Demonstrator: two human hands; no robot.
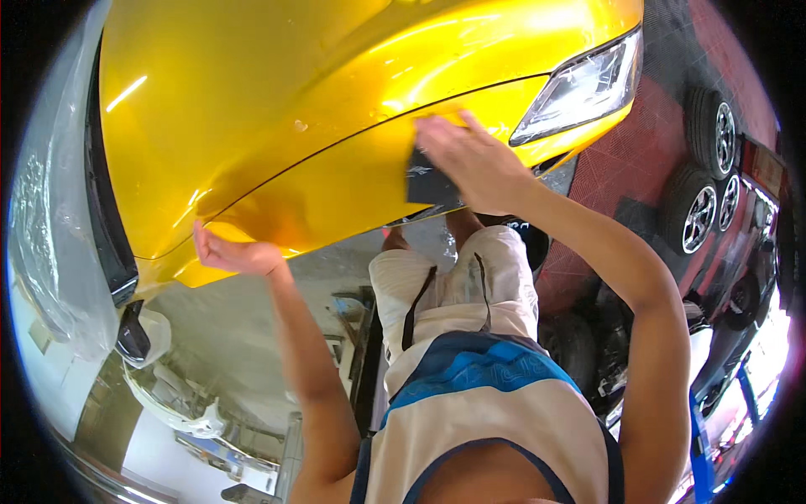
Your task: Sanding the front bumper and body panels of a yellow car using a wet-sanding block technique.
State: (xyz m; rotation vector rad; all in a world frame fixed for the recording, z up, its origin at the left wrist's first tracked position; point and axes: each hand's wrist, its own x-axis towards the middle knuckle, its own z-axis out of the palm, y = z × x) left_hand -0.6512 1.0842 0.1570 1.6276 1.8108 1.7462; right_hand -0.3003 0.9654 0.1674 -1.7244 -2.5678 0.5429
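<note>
Nearest, at 5 o'clock: sleeveless cream shirt (495, 416) with dark edging and a blue mountain-like band; outlined lettering on the band, partly lost in the folds. Pale shorts (457, 273) near centre, black drawstrings dangling. Right hand (470, 164) at 1 o'clock, motion-blurred, fingers stretched long and laid over a dark squarish sheet (426, 183), one digit standing apart; cannot tell whether they pinch it. Sheet lies between 12 and 1, against the yellow fender (336, 189), by its lower edge; a small pale mark on it, too smeared to read, possibly print. Left hand (239, 254) at 9 o'clock, beside the fender's far-left end, fingers curled in, narrow; cannot tell whether anything sits inside them, or whether they touch the paint. Past the fender, a dark seam, then glossy yellow hood (243, 92) toward 10 and 11. Clear headlight (579, 92) between 1 and 2. Small white characters on a dark rounded thing (531, 244) just beside the shorts, toward 3. Clear plastic sheeting (59, 218) at 9, outer rim. Farther: red tiled floor (617, 160) at 2; silver-spoked wheels (697, 217) lying between 2 and 3; blue post (699, 441) at 4.
</note>
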